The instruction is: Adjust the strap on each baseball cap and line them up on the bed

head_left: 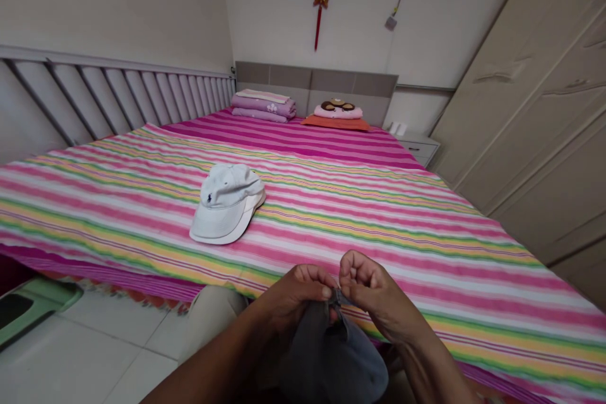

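A dark grey cap (338, 363) hangs below my two hands, close to my lap at the bottom of the head view. My left hand (296, 293) is closed on its edge, the thumb pressed near a small buckle or strap end. My right hand (372, 290) pinches the narrow strap at the cap's opening, its fingers curled. Both hands are close together, just over the bed's near edge. The lower part of the cap is in shadow. Left of my hands, a white cap (227, 205) with a small dark logo lies on the striped sheet, touched by neither hand.
The bed carries a striped sheet (360, 202). Folded purple bedding (262, 106) and a pink pillow (338, 112) on an orange one lie by the headboard (331, 85). A rail (142, 72) runs along the left. At lower left stands a green stool (40, 306).
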Demonstrator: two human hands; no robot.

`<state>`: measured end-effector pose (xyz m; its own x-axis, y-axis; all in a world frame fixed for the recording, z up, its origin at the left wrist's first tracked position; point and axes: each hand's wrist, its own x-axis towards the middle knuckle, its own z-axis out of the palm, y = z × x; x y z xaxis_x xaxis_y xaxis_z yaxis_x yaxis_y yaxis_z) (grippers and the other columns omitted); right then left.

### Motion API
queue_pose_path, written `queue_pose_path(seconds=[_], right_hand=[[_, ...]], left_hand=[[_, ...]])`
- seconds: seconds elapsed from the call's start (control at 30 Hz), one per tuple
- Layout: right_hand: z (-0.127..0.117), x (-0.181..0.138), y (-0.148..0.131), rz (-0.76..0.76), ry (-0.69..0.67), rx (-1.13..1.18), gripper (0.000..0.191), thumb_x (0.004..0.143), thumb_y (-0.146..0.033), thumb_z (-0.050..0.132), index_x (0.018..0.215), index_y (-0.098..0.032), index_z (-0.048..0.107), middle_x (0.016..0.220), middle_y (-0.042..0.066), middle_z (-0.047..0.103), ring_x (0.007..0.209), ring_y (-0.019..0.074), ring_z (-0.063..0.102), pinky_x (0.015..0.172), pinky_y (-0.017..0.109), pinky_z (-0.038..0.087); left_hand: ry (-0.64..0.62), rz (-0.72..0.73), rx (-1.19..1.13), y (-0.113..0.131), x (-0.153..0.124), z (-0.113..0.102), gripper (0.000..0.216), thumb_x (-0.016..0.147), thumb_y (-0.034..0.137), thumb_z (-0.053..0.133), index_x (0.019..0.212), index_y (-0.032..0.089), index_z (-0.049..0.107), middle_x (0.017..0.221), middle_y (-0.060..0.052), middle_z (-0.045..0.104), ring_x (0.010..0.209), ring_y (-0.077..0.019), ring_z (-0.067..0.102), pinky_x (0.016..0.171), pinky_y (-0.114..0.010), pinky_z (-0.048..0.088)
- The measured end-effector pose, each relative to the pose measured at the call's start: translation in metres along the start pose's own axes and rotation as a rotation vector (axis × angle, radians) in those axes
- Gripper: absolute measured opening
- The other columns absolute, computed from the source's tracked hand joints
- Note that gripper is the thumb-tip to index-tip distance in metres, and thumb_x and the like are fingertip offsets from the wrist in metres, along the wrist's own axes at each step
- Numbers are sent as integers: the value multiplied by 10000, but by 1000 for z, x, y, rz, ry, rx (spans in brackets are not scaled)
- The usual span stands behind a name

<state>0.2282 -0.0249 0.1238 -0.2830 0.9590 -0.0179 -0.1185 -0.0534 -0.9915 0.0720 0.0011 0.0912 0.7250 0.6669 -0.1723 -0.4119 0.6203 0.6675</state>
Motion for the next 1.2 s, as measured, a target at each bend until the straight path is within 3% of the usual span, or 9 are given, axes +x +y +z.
queue_pose_path(seconds=[0.43, 0.73, 0.87, 1.2], right_hand=[[-1, -4, -3, 11, -63, 49, 191, 621, -206, 611, 675, -186, 429, 518, -77, 381, 468, 61, 225, 437, 198, 161], [1, -6, -2, 42, -34, 84, 304, 622, -332, 716, 707, -175, 471, 550, -75, 375, 466, 52, 265, 442, 202, 169], [-4, -8, -2, 38, 17, 29, 273, 706, -415, 623, 760, -158, 546, 583, -43, 423, 464, 62, 308, 441, 212, 203], [-1, -8, -3, 15, -12, -29, 220, 669, -333, 648, 616, -160, 523, 547, -46, 409, 474, 68, 281, 456, 230, 191]], left_hand=[[-17, -3, 72, -3, 2, 1, 131, 553, 116, 698, 667, 110, 635, 470, -11, 617, 398, -129, 580, 409, -202, 465], [-1, 18, 62, -3, -1, 1, 156, 527, 128, 720, 654, 110, 633, 494, -27, 634, 389, -127, 577, 399, -199, 469], [10, 36, 50, -1, -3, 1, 176, 520, 141, 734, 659, 109, 631, 477, -27, 627, 387, -135, 578, 386, -201, 466], [40, 36, 65, 1, -3, 3, 165, 526, 133, 725, 656, 106, 627, 464, -38, 623, 386, -138, 577, 385, -201, 462]])
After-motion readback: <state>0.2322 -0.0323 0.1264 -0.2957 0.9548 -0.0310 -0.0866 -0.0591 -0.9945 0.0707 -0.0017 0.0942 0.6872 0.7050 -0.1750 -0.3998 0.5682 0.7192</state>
